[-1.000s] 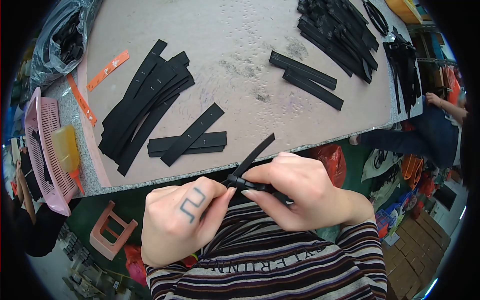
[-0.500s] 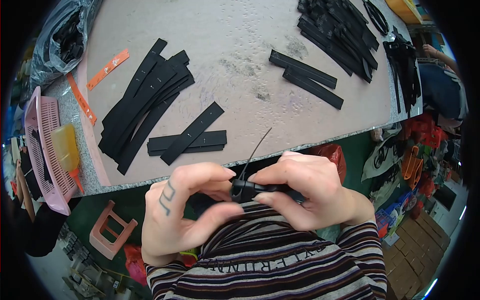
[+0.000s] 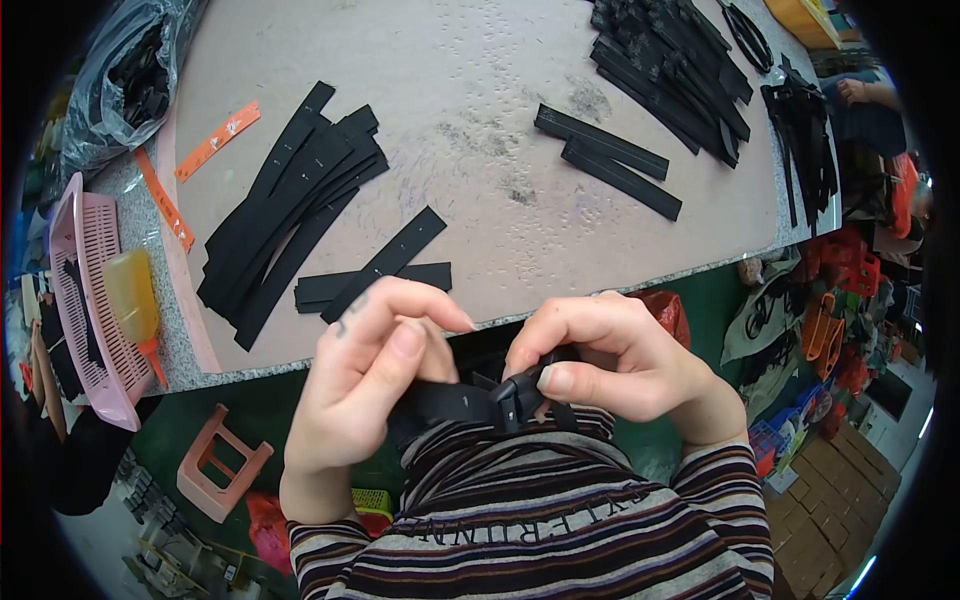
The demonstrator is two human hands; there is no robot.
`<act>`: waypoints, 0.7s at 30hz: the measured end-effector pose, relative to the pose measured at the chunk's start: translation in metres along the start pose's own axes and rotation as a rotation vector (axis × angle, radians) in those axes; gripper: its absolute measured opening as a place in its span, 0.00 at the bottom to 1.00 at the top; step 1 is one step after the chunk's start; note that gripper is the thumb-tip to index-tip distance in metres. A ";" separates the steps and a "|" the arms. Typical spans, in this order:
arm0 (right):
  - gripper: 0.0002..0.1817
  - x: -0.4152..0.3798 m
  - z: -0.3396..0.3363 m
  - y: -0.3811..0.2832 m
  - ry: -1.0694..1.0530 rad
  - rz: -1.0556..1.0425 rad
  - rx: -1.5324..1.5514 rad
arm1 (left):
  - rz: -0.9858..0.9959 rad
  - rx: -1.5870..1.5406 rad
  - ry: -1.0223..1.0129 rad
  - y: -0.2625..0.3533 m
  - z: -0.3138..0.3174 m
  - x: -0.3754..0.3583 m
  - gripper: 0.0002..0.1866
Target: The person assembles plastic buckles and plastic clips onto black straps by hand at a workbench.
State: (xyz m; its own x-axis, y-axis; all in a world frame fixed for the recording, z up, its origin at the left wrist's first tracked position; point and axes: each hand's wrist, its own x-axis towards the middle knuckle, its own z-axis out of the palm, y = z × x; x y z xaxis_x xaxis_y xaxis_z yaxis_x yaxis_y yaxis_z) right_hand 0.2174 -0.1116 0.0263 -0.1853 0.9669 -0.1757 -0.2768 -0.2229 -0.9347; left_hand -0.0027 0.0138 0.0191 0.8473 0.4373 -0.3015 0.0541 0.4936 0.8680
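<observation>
My right hand point(image 3: 625, 360) pinches a black buckle-like piece point(image 3: 512, 400) between thumb and fingers, just in front of my striped shirt. From its left side a wide black strap point(image 3: 450, 403) runs toward my left hand point(image 3: 375, 375). The fingers of my left hand are curled near this strap, and whether they grip it is hidden. Beyond my hands, crossed black strips point(image 3: 400, 250) lie on the table near its front edge, and a larger pile of black strips point(image 3: 300, 190) lies behind them to the left.
Two black strips point(image 3: 620, 165) and a heap of black pieces point(image 3: 680, 70) lie on the table point(image 3: 480, 180) at the right. Orange strips point(image 3: 218, 140), a pink basket point(image 3: 100, 300) and a yellowish bottle point(image 3: 130, 295) are at the left. A pink stool point(image 3: 215, 465) stands below.
My left hand has moved up and its thumb has bent inward. The buckle-like piece has turned and shifted slightly right, and the wide strap now shows at its left. The thin upright strand is out of sight.
</observation>
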 end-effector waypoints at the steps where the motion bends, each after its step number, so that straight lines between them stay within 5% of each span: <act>1: 0.08 0.000 -0.001 0.001 -0.009 -0.023 -0.011 | -0.087 -0.128 -0.091 0.003 -0.002 0.001 0.15; 5: 0.08 0.004 -0.004 0.009 -0.086 -0.084 -0.026 | -0.252 -0.514 -0.437 -0.005 -0.017 0.006 0.16; 13: 0.08 0.004 -0.004 0.007 -0.119 0.030 0.161 | -0.088 -0.316 -0.258 -0.018 0.003 0.000 0.13; 21: 0.11 0.003 -0.003 0.016 -0.178 0.038 0.333 | -0.022 -0.280 -0.292 -0.032 -0.003 -0.003 0.11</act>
State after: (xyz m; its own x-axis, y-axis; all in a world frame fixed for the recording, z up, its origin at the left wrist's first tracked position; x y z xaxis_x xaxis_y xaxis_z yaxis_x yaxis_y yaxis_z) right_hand 0.2153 -0.1120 0.0103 -0.3536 0.9271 -0.1244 -0.5528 -0.3144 -0.7717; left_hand -0.0080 -0.0010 -0.0090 0.9642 0.2123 -0.1586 -0.0382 0.7038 0.7094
